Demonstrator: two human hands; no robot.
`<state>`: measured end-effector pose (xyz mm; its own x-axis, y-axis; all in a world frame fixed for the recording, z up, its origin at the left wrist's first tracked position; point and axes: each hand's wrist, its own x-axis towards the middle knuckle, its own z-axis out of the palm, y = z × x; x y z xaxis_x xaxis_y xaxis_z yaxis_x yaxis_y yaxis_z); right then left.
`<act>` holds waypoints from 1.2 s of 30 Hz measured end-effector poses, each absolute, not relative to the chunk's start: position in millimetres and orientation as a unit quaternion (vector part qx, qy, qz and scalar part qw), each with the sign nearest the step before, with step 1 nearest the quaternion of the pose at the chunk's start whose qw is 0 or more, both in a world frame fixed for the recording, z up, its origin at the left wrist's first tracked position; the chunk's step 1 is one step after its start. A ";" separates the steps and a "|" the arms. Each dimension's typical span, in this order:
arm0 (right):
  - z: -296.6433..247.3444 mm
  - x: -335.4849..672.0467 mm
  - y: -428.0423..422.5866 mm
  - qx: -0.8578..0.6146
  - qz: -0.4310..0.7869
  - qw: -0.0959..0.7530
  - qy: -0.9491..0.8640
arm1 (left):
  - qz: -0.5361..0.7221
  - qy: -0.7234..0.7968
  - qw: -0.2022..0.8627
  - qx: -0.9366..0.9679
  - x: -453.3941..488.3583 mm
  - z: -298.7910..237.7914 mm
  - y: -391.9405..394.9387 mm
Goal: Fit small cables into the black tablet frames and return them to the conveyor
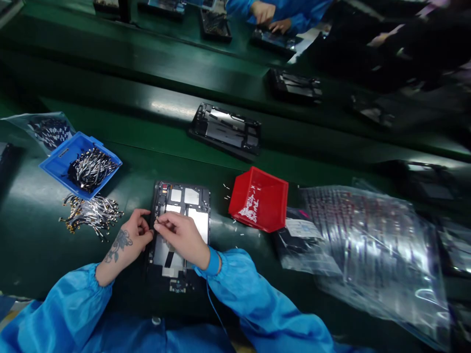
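Cable pile (91, 215) and blue bin (59, 162) crowd my left; red bin (272, 206) blocks right; bare belt between.

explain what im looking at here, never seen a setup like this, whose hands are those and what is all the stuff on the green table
There is only one picture, taken by a camera worn on a person's head, looking down at their own two bare hands in blue sleeves. The left hand and right hand meet at the left edge of an opened tablet-like device lying flat on the green surface. The fingertips seem to pinch something tiny; it is too small to tell what. To the left stands a blue bin of thin cables, with a loose bunch of cables beside it. To the right is a red bin holding small pale parts, then clear plastic bags. Further back lies another opened device, and at the top another person's hands work.
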<state>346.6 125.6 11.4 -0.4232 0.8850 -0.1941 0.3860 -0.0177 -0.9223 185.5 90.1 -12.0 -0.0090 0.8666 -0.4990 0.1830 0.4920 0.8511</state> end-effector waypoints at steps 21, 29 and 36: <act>2.0 359.7 140.7 -0.545 0.401 0.218 -0.703 | 0.293 0.556 0.422 0.653 181.6 -20.9 76.8; 2.4 358.9 142.3 -0.546 0.407 0.213 -0.701 | 0.273 0.563 0.412 0.663 182.5 -15.8 78.5; 1.6 358.1 142.5 -0.547 0.404 0.207 -0.703 | 0.260 0.564 0.404 0.671 182.9 -13.3 80.0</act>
<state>358.1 142.5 1.6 -0.3151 0.9369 -0.1512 0.6030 0.0746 -0.7942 182.9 80.0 -13.3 0.2290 0.9676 -0.1064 0.5464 -0.0373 0.8367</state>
